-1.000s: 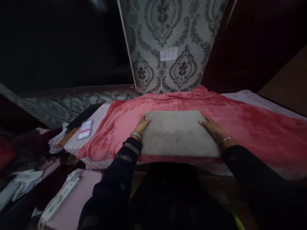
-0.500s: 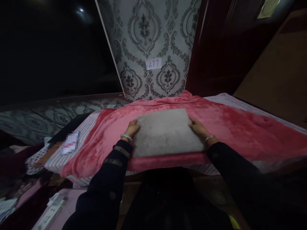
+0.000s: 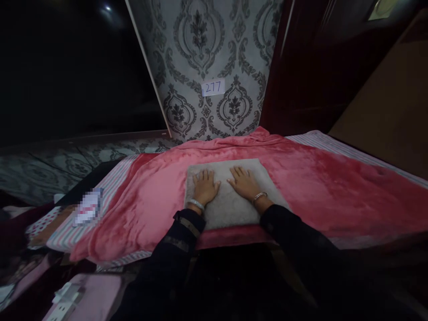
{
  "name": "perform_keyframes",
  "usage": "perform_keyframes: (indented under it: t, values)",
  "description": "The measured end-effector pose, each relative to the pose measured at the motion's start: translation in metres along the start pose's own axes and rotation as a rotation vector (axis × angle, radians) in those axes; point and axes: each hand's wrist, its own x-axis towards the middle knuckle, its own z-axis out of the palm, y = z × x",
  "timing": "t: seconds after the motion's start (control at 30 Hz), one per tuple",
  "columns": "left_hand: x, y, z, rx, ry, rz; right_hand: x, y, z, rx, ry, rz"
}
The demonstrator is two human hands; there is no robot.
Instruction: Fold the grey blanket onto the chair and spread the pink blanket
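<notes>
A folded grey cloth (image 3: 267, 187) lies flat on a pink-red fleece blanket (image 3: 321, 187) spread over a bed. My left hand (image 3: 204, 187) rests palm down on the cloth's left half, fingers stretched out. My right hand (image 3: 243, 183) lies flat beside it on the middle of the cloth, fingers also spread. Both wrists wear bangles and dark sleeves. Neither hand holds anything.
A striped sheet (image 3: 110, 187) shows under the blanket at the left and far right. Patterned grey wallpaper with a paper label "277" (image 3: 213, 87) stands behind the bed. A dark wooden panel (image 3: 307, 67) is at the right. Clutter and a white power strip (image 3: 65, 298) lie at lower left.
My hands left the cloth's left and right edges and moved inward onto its top, now lying flat side by side. The cloth looks narrower than before.
</notes>
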Motion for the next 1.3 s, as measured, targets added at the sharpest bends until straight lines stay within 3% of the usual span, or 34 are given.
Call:
perform_keyframes:
  t: [0.13, 0.33, 0.57, 0.8, 0.9, 1.03, 1.17, 1.3]
  values:
    - [0.0, -0.004, 0.003, 0.003, -0.003, 0.012, -0.004, 0.002, 0.019, -0.008, -0.099, 0.015]
    - [0.002, -0.005, 0.001, -0.008, -0.008, 0.015, -0.003, 0.038, 0.015, -0.022, -0.147, 0.155]
    - [-0.002, -0.006, 0.001, -0.031, 0.024, 0.018, -0.023, 0.072, 0.018, -0.018, -0.167, 0.259]
    - [0.0, -0.011, -0.003, -0.104, 0.009, 0.029, -0.025, 0.075, -0.013, -0.022, -0.281, 0.3]
    - [0.009, -0.02, -0.013, -0.153, -0.03, -0.022, -0.006, 0.058, -0.031, -0.028, -0.248, 0.286]
    - [0.017, -0.032, -0.022, -0.102, 0.105, -0.166, 0.029, -0.003, -0.037, -0.003, -0.135, 0.072]
    - [0.013, -0.036, -0.009, 0.006, 0.167, -0.139, 0.049, -0.065, -0.015, 0.027, -0.129, -0.139]
    - [0.011, -0.036, 0.002, 0.052, 0.111, -0.13, 0.05, -0.083, 0.014, 0.049, -0.172, -0.197]
